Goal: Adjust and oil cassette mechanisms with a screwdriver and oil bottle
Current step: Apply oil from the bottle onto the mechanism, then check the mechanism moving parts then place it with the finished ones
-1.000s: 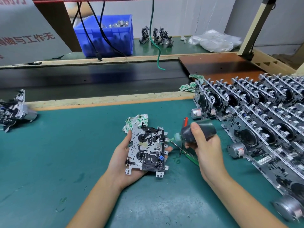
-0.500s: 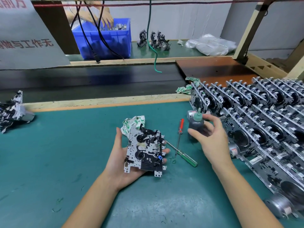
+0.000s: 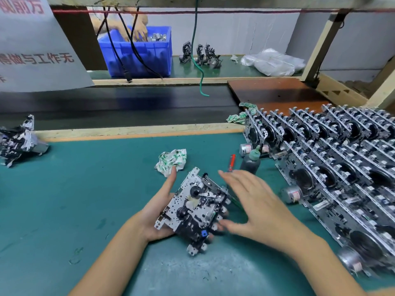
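A left hand [image 3: 159,212] cradles a cassette mechanism [image 3: 195,210] over the green mat [image 3: 64,210], fingers curled beneath it. Just right, the empty right hand [image 3: 254,207] hovers, blurred, fingers spread. Behind stand a red screwdriver [image 3: 231,162] and an upright oil bottle [image 3: 250,161].

green bench mat [image 3: 64,199] | black conveyor belt [image 3: 117,105] | white wall [image 3: 235,33] | cream frame post [image 3: 320,43]

Stacked mechanisms [image 3: 333,167] wall the right; green mat [image 3: 74,199] lies open leftward.
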